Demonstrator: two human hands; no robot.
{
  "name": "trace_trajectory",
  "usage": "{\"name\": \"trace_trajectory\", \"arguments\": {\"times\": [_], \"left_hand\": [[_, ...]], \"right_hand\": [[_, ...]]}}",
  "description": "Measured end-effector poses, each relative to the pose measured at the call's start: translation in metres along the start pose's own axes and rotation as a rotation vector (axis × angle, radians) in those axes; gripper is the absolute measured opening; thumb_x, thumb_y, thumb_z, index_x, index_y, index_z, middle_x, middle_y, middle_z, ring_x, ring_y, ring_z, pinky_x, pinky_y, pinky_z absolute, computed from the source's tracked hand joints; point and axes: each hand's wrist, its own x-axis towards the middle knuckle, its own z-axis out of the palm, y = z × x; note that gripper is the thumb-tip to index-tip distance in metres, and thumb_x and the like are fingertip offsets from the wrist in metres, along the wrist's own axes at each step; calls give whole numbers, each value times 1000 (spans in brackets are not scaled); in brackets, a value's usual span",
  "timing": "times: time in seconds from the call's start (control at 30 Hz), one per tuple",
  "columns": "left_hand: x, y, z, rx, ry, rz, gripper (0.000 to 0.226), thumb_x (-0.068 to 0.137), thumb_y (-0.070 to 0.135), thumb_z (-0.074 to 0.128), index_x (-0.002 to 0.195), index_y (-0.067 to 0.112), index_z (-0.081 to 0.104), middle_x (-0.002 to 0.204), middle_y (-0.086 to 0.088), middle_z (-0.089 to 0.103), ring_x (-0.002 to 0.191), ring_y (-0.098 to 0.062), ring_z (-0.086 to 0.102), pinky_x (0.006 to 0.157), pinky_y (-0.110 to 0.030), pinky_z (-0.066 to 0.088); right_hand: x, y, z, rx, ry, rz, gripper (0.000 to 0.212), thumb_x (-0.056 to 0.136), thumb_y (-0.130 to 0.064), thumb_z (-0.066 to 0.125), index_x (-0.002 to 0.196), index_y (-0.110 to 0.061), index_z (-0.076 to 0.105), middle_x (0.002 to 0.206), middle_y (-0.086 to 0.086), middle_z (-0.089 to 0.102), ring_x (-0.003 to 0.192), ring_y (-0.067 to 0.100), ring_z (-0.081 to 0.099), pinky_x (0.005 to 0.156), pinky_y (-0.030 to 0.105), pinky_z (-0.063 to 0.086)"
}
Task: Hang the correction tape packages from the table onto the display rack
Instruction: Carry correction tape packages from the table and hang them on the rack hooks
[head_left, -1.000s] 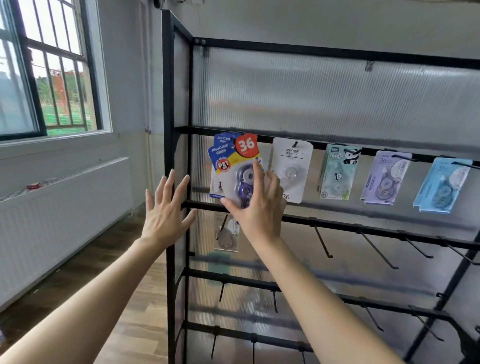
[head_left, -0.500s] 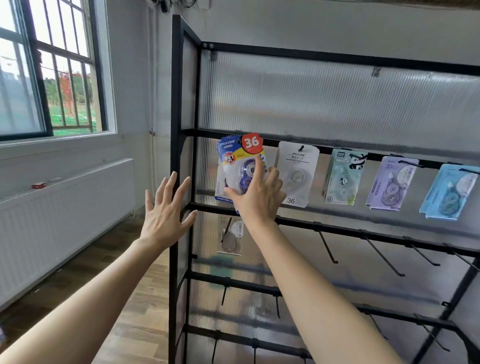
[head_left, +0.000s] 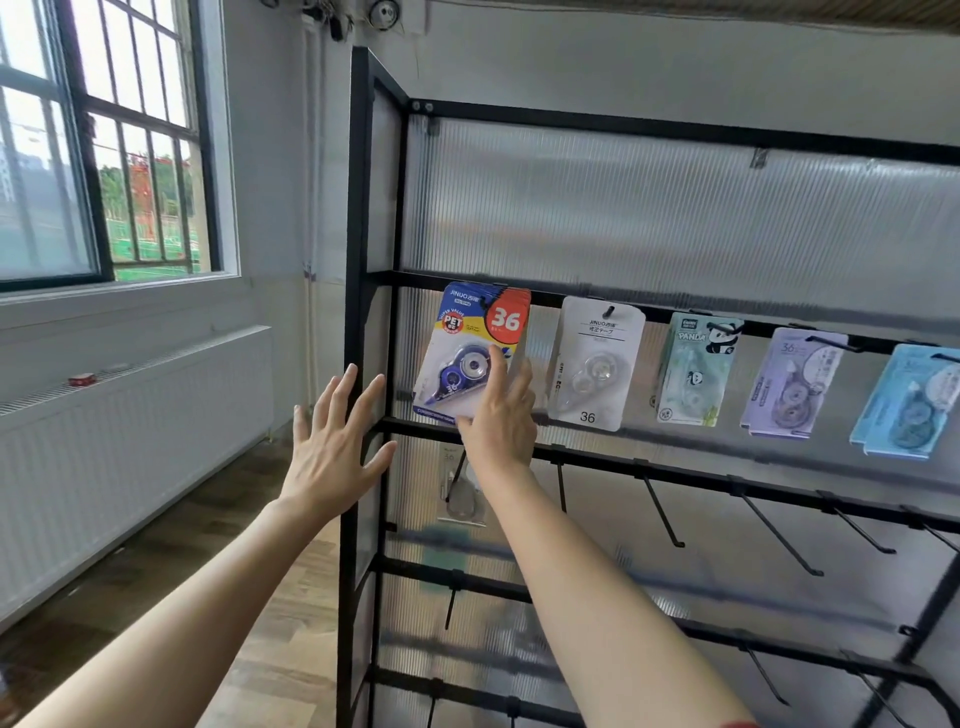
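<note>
right hand (head_left: 500, 421): fingers nearly straight, flat against the front of the blue correction tape package (head_left: 464, 349), thumb at its lower edge | package: leftmost on the upper peg rail of the display rack (head_left: 359, 208), slightly tilted | left hand (head_left: 332, 449): spread wide, holding nothing, before the rack's left post | other packages (head_left: 597, 364): four, rightward along that rail

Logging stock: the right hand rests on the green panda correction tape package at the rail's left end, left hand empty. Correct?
No: the head view shows the right hand on the blue-and-yellow correction tape package marked 36, at the rail's left end; the left hand is empty.
</note>
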Motion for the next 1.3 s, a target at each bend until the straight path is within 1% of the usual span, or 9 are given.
{"name": "trace_trajectory", "arguments": {"times": [0.1, 0.27, 0.37, 0.47, 0.63, 0.83, 1.03, 1.13, 1.3], "left_hand": [[-6, -2, 0, 4, -3, 2, 78, 89, 42, 56, 151, 31, 10, 160, -3, 2, 146, -23, 1, 114, -57, 6], [-22, -4, 4, 12, -32, -3, 76, 90, 42, 55, 151, 29, 11, 160, -4, 2, 146, -24, 1, 114, -57, 5], [-41, 1, 9, 19, -72, -18, 76, 90, 41, 56, 151, 28, 13, 160, -4, 3, 146, -24, 1, 114, -58, 6], [-73, 6, 17, 41, -144, -45, 76, 89, 42, 55, 151, 28, 14, 160, -4, 4, 146, -24, 1, 113, -59, 5], [-135, 14, 22, 102, -238, -84, 76, 89, 48, 52, 151, 28, 13, 159, -4, 3, 146, -25, -2, 112, -60, 4], [-223, 40, 6, 175, -342, -186, 77, 89, 52, 48, 151, 29, 10, 160, -2, -4, 146, -23, -6, 113, -61, 2], [-334, 67, -51, 212, -369, -325, 77, 89, 51, 51, 151, 29, 12, 160, -3, -2, 146, -25, -4, 112, -60, 3], [-399, 76, -86, 228, -377, -425, 76, 88, 50, 52, 151, 28, 14, 160, -4, 0, 146, -26, -1, 113, -60, 5], [-509, 86, -154, 290, -391, -659, 76, 88, 48, 53, 150, 30, 15, 159, -1, 2, 146, -24, -1, 113, -59, 4]], "right_hand": [[-6, 5, -2, 9, 25, -26, 87, 84, -27, 67, 151, -22, 11, 153, 18, 15, 132, 33, 34, 86, 37, 51], [-40, 29, 2, -53, -37, -46, 86, 90, -35, 58, 152, -20, 0, 156, 15, 9, 136, 30, 28, 102, 38, 41], [-72, 50, 6, -124, -165, -88, 86, 92, -36, 54, 151, -21, -7, 158, 15, 5, 141, 31, 21, 109, 41, 35], [-109, 69, 9, -209, -341, -103, 86, 94, -38, 50, 150, -24, -15, 159, 15, -6, 146, 33, 7, 115, 45, 18], [-165, 90, 2, -282, -527, -184, 74, 98, -36, 42, 151, -28, -10, 160, 9, -3, 146, 32, -1, 116, 49, 2], [-240, 107, -23, -233, -596, -199, 73, 96, -38, 43, 152, -29, -3, 160, 6, 0, 147, 30, -1, 116, 50, -1], [-333, 111, -59, -137, -700, -161, 76, 95, -40, 46, 151, -30, -4, 160, 6, -1, 147, 29, 0, 117, 49, 3], [-381, 97, -75, -77, -763, -152, 77, 94, -40, 48, 152, -31, -2, 160, 6, -2, 147, 29, 0, 116, 48, 5], [-453, 47, -94, -22, -854, -293, 78, 94, -40, 49, 151, -30, -2, 160, 7, -1, 146, 30, 1, 116, 48, 5]]}}
